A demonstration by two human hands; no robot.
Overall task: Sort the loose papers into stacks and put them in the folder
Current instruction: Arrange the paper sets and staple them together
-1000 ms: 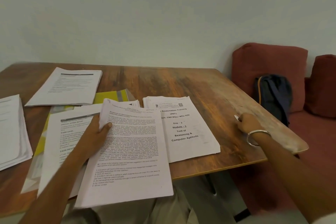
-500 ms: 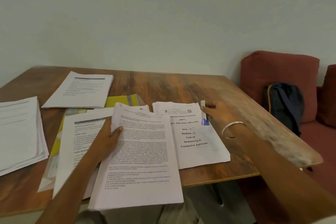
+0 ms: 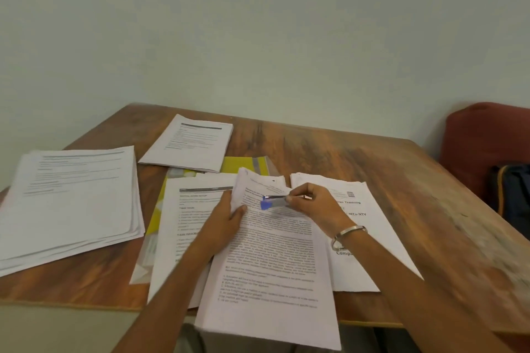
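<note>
**Clip arrives at the held sheaf**

The right hand [image 3: 311, 205] has come in from the far right table edge, where it picked up a small item a second ago, and now pinches a slim blue-tipped clip or pen [image 3: 272, 201] just over the top of the printed sheaf [image 3: 272, 261]; which of the two it is I cannot tell. The left hand [image 3: 225, 223] still grips that sheaf at its upper left edge, thumb on top, just left of the blue tip. The sheaf overhangs the near edge of the wooden table [image 3: 372, 169].

By my reading, this stack is about to be fastened or marked. Under and left of the grip lies the yellow folder [image 3: 241, 165], holding nothing yet. Other stacks sit on both sides: the aptitude booklet [image 3: 370, 238] under the right wrist, a thick pile [image 3: 71, 198] far left.
</note>
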